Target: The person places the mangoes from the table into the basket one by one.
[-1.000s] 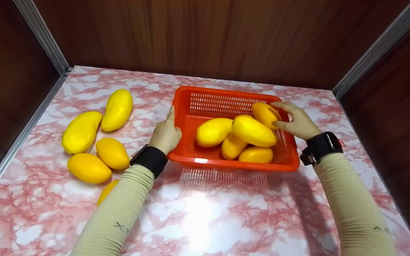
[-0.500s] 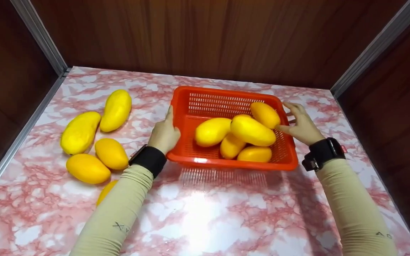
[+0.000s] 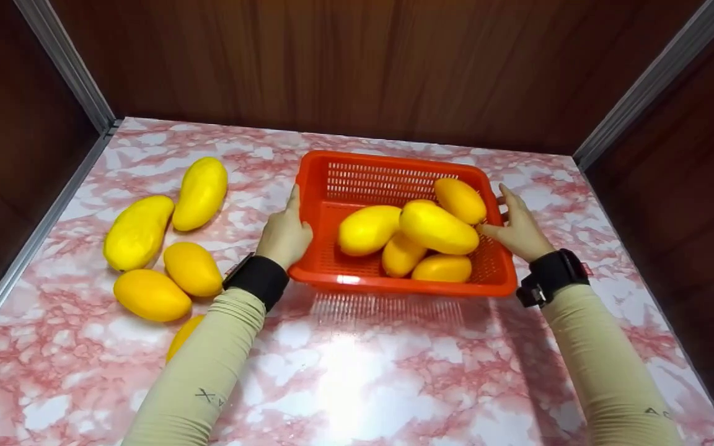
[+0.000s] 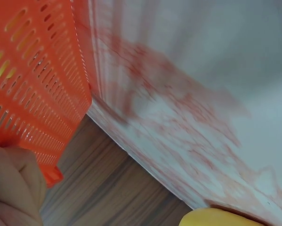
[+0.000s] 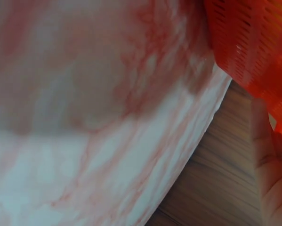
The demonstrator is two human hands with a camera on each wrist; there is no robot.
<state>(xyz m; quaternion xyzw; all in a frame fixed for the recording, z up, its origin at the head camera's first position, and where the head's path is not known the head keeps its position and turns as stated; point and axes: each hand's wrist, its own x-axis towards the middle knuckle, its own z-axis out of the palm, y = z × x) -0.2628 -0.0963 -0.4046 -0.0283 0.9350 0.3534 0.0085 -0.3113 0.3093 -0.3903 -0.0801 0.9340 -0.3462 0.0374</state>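
In the head view a red-orange plastic basket (image 3: 348,282) with slotted walls stands between my hands. Several yellow and orange mangoes (image 3: 439,227) are piled toward its right side. My left hand (image 3: 284,238) grips the basket's left rim, its index finger lying along the edge. At the opposite end, my right hand (image 3: 521,229) holds the right rim, thumb over the edge and fingers outside. The left wrist view shows curled fingers (image 4: 18,183) under the basket's rim (image 4: 51,174). In the right wrist view, a fingertip meets the basket wall (image 5: 244,52); the thumb is hidden there.
Left of the basket, several loose mangoes (image 3: 140,232) lie on the red-and-white marbled table (image 3: 357,371); one mango (image 3: 182,337) is partly behind my left forearm. Brown wooden panels (image 3: 344,68) enclose the back and sides.
My right hand has let go of the orange mango at the basket's right end, drawn back outward, then closed on the right rim. My left hand has kept its hold.
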